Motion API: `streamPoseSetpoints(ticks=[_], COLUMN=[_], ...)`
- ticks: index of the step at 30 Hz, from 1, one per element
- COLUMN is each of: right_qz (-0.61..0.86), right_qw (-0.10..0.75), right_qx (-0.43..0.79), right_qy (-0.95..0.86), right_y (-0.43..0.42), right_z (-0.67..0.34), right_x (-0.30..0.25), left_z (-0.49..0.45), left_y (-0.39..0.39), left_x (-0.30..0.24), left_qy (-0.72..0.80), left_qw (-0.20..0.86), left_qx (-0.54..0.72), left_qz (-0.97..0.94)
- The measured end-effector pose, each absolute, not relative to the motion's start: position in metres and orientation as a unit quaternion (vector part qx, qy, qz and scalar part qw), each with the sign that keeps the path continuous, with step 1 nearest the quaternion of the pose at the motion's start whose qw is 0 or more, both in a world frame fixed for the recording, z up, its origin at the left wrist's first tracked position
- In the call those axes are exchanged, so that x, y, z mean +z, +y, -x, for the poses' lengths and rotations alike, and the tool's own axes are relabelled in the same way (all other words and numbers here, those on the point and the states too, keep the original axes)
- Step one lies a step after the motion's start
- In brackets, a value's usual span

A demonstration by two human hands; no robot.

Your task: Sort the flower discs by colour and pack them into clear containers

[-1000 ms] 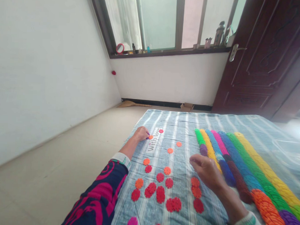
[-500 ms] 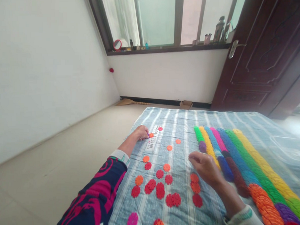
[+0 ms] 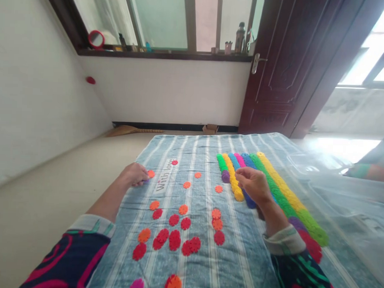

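Note:
My left hand [image 3: 136,175] is closed at the far left of the cloth. Its fingertips pinch flower-shaped discs: an orange disc [image 3: 151,174] and a mostly hidden purple disc [image 3: 147,181]. My right hand [image 3: 254,184] is closed in a pinch over the coloured rows of overlapping discs; anything in its fingertips is hidden. To its left lies a single orange disc [image 3: 218,189]. The yellow row [image 3: 238,194] and a short green row [image 3: 222,162] with a purple end [image 3: 225,176] are near the fingers. Red discs [image 3: 174,240] and orange discs lie scattered between my hands.
A striped blue cloth [image 3: 196,278] printed "With love" covers the surface. Clear plastic containers [image 3: 329,186] stand on the right, near another person's blurred arm [image 3: 373,171]. Behind are a window sill [image 3: 170,55] with small items and a dark red door [image 3: 285,71].
My view has swung right. My left hand has drawn left across the cloth with the discs. My right hand has moved right over the rows, and a single orange disc now shows where it was.

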State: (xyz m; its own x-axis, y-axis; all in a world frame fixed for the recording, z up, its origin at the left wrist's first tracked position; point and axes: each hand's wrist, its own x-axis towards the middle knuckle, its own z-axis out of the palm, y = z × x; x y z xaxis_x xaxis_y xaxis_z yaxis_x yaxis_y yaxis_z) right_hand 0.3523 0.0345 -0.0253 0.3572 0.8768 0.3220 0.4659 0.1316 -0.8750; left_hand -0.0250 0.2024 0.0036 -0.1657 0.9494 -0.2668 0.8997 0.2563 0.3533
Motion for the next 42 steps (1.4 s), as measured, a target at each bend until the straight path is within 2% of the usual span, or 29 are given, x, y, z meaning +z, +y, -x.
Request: streamPoseSetpoints(ticks=[7, 14, 16, 20, 23, 42], right_qz=[0.635, 0.63, 0.626, 0.623, 0.624, 0.636], right_qw=[0.533, 0.535, 0.535, 0.53, 0.532, 0.491], right_qx=[0.188, 0.179, 0.178, 0.176, 0.173, 0.198], right_qy=[-0.527, -0.533, -0.538, -0.548, -0.545, -0.562], right_y=[0.034, 0.032, 0.031, 0.032, 0.032, 0.026], right_z=[-0.356, -0.355, -0.355, -0.355, -0.354, -0.348], right_x=[-0.021, -0.016, -0.016, -0.016, -0.015, -0.02], left_z=[0.008, -0.111, -0.151, -0.207, -0.222, -0.222], left_y=[0.177, 0.141, 0.135, 0.132, 0.131, 0.118], left_x=[0.021, -0.003, -0.018, -0.039, -0.046, -0.058], left_qy=[0.729, 0.485, 0.43, 0.366, 0.366, 0.411], left_qw=[0.278, 0.377, 0.356, 0.193, 0.13, 0.108], left_qx=[0.096, 0.143, 0.144, 0.155, 0.137, 0.17], left_qz=[-0.619, -0.776, -0.817, -0.897, -0.911, -0.889])
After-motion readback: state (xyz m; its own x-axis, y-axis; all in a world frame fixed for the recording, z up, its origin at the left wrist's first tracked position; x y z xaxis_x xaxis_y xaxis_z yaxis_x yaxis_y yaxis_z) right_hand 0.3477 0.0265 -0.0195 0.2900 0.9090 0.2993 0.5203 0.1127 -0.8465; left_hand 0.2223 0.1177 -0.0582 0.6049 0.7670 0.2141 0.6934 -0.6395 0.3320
